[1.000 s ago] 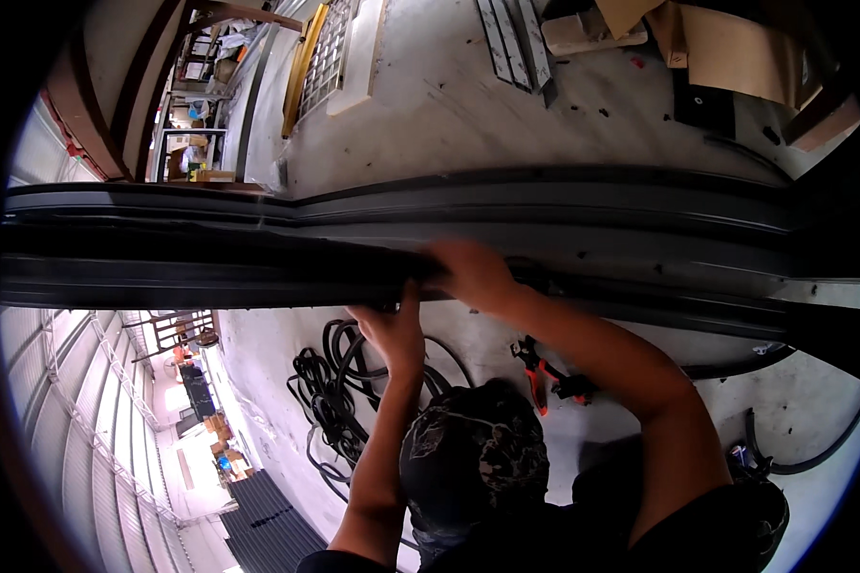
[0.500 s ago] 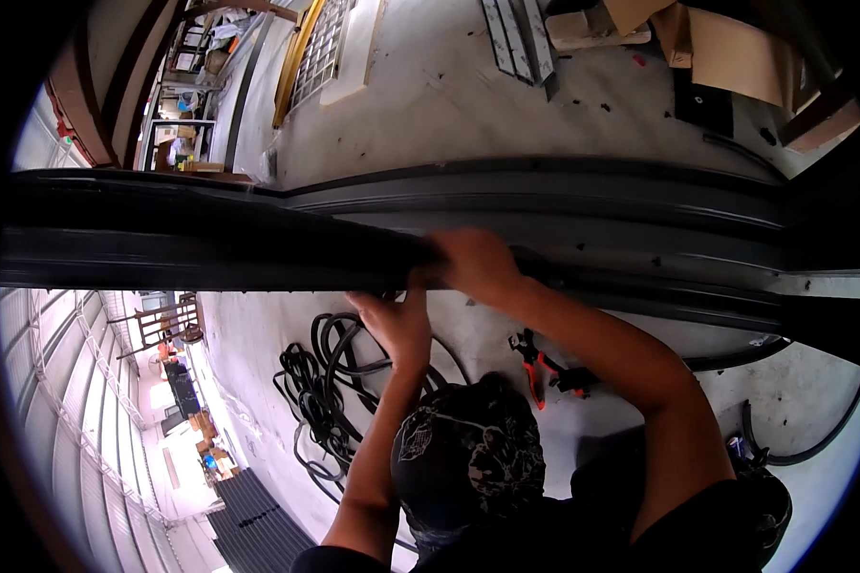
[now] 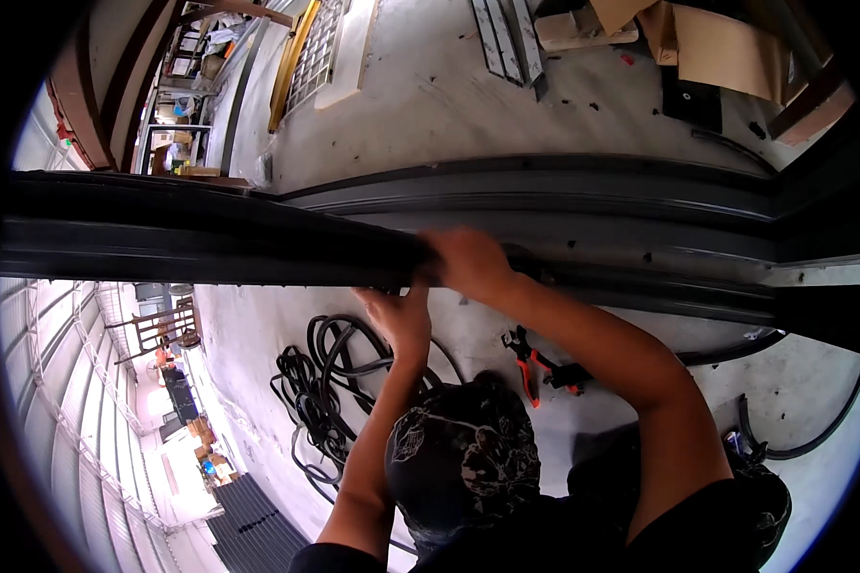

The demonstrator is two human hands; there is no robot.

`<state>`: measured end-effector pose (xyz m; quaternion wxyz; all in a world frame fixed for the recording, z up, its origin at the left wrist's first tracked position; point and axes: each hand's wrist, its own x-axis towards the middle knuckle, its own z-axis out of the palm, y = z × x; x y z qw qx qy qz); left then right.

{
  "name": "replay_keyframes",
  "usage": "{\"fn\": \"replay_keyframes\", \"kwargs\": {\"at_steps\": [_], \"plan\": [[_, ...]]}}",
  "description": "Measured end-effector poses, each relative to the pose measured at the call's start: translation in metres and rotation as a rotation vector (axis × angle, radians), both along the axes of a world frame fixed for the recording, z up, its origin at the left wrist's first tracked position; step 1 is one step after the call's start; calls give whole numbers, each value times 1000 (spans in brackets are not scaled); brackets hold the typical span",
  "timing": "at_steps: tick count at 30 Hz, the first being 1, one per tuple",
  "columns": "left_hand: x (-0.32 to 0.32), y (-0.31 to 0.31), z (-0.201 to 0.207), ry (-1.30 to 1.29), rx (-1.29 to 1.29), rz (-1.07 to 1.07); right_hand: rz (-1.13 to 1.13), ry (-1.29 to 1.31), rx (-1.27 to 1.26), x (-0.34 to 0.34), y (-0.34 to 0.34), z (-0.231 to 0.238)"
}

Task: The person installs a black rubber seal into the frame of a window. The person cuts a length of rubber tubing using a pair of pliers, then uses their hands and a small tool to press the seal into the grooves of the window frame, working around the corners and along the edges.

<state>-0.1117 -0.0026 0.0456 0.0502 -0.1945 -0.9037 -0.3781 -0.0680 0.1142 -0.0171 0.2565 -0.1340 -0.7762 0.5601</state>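
Note:
A long black frame bar (image 3: 210, 239) crosses in front of me from the left. My right hand (image 3: 468, 260) is closed over its upper side near the middle, with the fingertips dark and slightly blurred. Just below and left of it, my left hand (image 3: 398, 320) grips the lower edge, and part of its fingers is hidden by the bar. Whether a thin strip lies between my fingers and the bar cannot be made out. On the floor below are red-handled pliers (image 3: 528, 374) and coiled black strips (image 3: 339, 358).
The black frame's far rail (image 3: 583, 181) runs beyond my hands and meets a corner at right. Cardboard (image 3: 726, 53) and metal profiles (image 3: 506, 43) lie on the far floor. A loose black strip (image 3: 803, 451) curves at lower right. Dark ribbed panels (image 3: 258, 520) are at lower left.
The view has shifted slightly, so the floor items sit a little further left. Both hands stay at nearly the same place on the bar.

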Motion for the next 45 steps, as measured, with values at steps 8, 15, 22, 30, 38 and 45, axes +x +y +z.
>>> {"fn": "replay_keyframes", "kwargs": {"at_steps": [8, 15, 22, 30, 38, 45], "plan": [[-8, -8, -9, -2, 17, -17, 73, 87, 13, -3, 6, -28], [-5, -15, -37, -102, 55, -85, 20, -353, 7, 30, 11, -55], [-5, -13, -44, -17, -2, -79, -140, -265, 114, 39, 33, -14], [-35, -8, 29, -12, 439, -158, 23, -504, 592, 68, 9, -26], [-36, 20, 129, 280, 431, -127, -72, -439, 957, 89, -25, -40], [-36, -5, 64, 262, 270, -178, -129, -458, 1045, 85, -37, -42]]}}
